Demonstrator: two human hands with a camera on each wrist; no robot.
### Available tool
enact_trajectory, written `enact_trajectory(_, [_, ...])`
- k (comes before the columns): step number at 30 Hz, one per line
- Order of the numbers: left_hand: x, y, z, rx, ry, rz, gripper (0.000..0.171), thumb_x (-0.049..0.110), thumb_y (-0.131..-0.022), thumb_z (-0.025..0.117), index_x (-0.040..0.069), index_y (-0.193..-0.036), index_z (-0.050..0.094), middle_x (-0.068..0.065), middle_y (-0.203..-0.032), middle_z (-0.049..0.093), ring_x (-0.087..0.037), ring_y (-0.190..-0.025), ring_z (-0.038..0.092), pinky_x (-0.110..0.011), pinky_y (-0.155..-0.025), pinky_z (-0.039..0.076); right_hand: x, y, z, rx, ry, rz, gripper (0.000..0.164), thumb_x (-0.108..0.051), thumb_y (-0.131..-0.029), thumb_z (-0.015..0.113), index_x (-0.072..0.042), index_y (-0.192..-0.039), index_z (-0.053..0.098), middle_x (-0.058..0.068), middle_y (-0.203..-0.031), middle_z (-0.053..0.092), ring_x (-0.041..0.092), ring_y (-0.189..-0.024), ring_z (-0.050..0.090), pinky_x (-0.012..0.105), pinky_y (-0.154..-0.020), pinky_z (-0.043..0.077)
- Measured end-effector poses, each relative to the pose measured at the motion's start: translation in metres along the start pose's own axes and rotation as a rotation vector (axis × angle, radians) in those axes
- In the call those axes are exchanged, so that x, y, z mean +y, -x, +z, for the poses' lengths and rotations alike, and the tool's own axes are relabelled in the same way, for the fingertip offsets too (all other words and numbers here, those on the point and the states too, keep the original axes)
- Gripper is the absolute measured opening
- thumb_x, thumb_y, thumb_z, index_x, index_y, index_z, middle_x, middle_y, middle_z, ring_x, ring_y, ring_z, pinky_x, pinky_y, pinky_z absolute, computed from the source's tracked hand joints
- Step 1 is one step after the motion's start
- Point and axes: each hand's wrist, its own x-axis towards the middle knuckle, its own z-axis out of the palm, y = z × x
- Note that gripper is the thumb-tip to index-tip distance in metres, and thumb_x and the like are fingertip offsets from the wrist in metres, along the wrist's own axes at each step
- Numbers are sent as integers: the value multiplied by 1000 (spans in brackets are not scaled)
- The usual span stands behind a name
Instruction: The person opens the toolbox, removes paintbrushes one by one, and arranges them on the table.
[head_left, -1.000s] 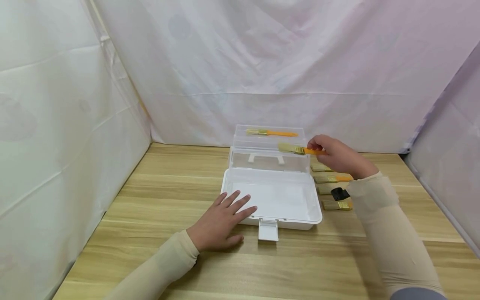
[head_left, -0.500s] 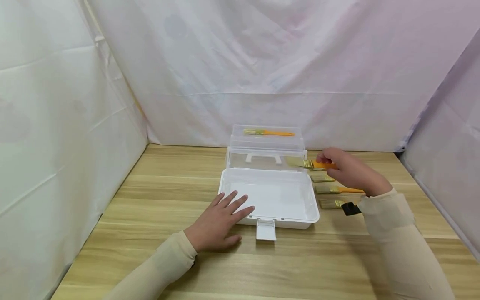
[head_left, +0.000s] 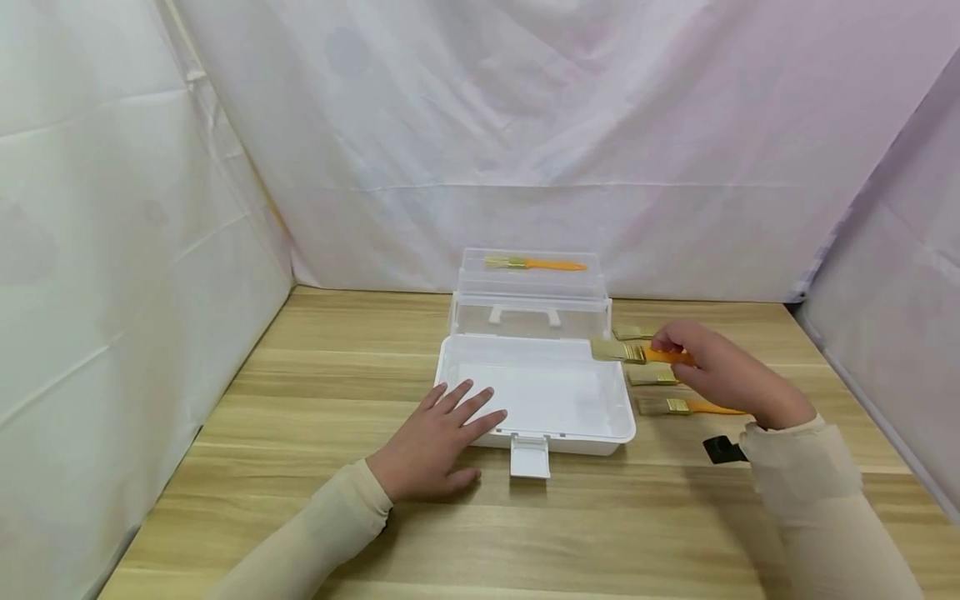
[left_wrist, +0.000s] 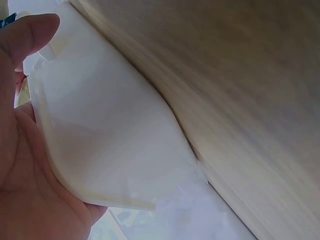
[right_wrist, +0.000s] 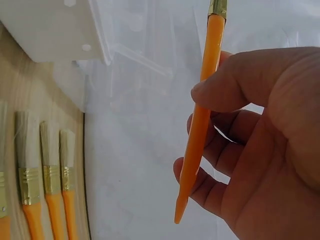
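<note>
My right hand (head_left: 723, 367) pinches the orange handle of a paintbrush (head_left: 630, 352) between thumb and fingers, held up off the table. In the head view its pale bristles overlap the right rim of a white plastic box (head_left: 630, 400). The right wrist view shows the handle (right_wrist: 200, 125) against thumb and fingertips. My left hand (head_left: 435, 446) rests spread over the box's front left edge, and in the left wrist view the palm (left_wrist: 45, 190) lies along the box wall. Another paintbrush (head_left: 536, 264) lies on the raised clear lid (head_left: 555, 287).
Several paintbrushes (right_wrist: 30, 185) lie in a row on the wooden table (head_left: 360, 333), right of the box, bristles towards it. An unlatched white clasp (head_left: 529, 458) hangs at the box front. Pale cloth (head_left: 420, 150) screens the back and sides.
My right hand has moved the paintbrush from over the lid towards me and to the right, down to the box's right rim. My left hand has stayed in place on the box.
</note>
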Motion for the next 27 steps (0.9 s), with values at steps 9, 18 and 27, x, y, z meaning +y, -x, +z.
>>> enact_trajectory(9, [0,0,2,-8,4,-2,78,49,-86,67,25,-154,37,-6,-160,31,-33,-146,26,-57,-114,22,10,26,5,10,45,6,29,13,-86,58,-9,-105,60,1,-104,59,16,-88,53,35,-73,48])
enact_trajectory(18, [-1,-1,2,4,3,4,78,49,-86,67,25,-154,37,-6,-159,32,-34,-146,26,-57,-114,23,31,49,13,6,52,46,31,15,-83,60,-9,-103,60,-1,-97,57,11,-82,46,29,-68,43])
enact_trajectory(27, [1,0,-1,17,11,4,77,48,-86,68,25,-154,39,-6,-159,33,-34,-146,27,-57,-113,25,47,63,25,-48,10,137,31,15,-84,57,-9,-103,59,0,-97,58,15,-85,50,31,-70,45])
